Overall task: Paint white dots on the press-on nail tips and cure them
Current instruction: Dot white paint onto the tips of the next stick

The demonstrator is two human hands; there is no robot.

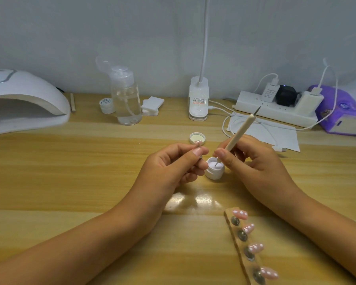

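Nail tip [198,143] pinched in left hand [173,163], angled for dotting; right hand [253,161] grips tool [237,133], dipping into gel pot [214,171].

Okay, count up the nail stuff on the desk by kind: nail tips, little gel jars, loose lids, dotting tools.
Nail tips on the wooden strip: 4
Nail tip in the left hand: 1
Small white jars: 2
Loose lid: 1
Dotting tool, in the right hand: 1
Total: 9

nail-art workstation | curing lamp [25,99] | nail tips [253,246] on wooden desk [90,171]
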